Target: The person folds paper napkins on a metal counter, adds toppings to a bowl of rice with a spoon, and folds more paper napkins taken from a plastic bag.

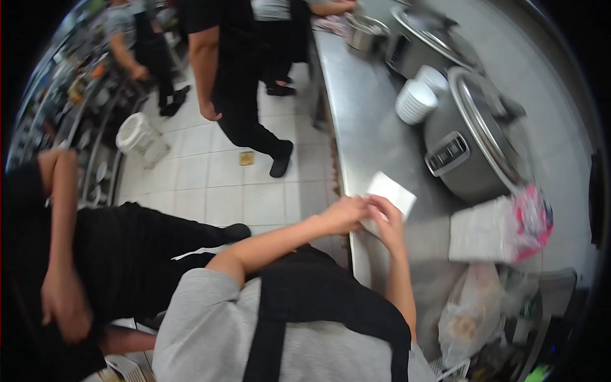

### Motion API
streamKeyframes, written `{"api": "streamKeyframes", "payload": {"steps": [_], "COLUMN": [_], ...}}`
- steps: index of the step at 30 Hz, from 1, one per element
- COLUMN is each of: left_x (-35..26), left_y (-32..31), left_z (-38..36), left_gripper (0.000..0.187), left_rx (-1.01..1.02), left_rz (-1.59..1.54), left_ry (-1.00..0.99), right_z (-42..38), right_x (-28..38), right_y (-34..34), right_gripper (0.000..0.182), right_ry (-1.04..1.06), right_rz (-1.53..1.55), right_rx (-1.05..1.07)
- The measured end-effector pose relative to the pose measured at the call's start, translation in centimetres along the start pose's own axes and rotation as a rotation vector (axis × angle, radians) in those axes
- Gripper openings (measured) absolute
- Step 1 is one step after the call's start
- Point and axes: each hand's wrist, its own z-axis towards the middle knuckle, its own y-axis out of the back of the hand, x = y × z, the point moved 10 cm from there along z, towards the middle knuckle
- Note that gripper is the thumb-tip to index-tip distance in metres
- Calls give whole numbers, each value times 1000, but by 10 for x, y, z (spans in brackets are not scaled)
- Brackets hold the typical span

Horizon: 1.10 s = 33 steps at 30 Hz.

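Both my hands meet over the near part of the steel counter (356, 108), at a white paper napkin (393, 193). My left hand (345, 214) has its fingers drawn together at the napkin's lower left corner. Close against it, my right hand (387, 223) pinches the napkin's near edge with bent fingers. The napkin looks flat and square, and its near edge is hidden behind my fingers. To the right of my hands lies a plastic-wrapped stack of white napkins (480, 230) with a pink end.
Two large cookers (468, 143) line the wall, with stacked white cups (416, 102) beside them. A metal pot (367, 35) stands at the far end. A plastic bag (471, 312) lies near right. Several people in black are on the left, near a white bucket (133, 132).
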Motion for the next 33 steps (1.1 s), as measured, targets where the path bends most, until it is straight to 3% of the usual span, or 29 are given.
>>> {"api": "streamKeyframes", "payload": {"steps": [4, 7, 10, 13, 15, 20, 33], "left_x": [-6, -4, -4, -9, -12, -6, -8], "left_y": [14, 13, 17, 16, 29, 24, 22], "left_z": [-3, -7, -11, -15, -19, -19, -17], "left_gripper": [33, 30, 28, 26, 22, 19, 24], "left_rx": [-29, -38, -35, 18, -66, 70, 98], "left_rz": [17, -34, -47, -62, -75, -162, -117], "left_ry": [-22, -20, -13, -7, -27, 37, -10], "right_z": [-15, -33, -44, -46, -49, -48, -45], "right_x": [-17, -13, -14, -17, -20, -27, -16], "right_y": [42, 25, 16, 16, 19, 24, 19], "right_gripper": [30, 43, 46, 34, 30, 14, 16], "right_ry": [20, 100, 101, 108, 88, 56, 50], "right_rz": [-401, -561, -623, -589, -562, -461, -530], "right_rx": [-97, 70, 69, 42, 19, 20, 76]}}
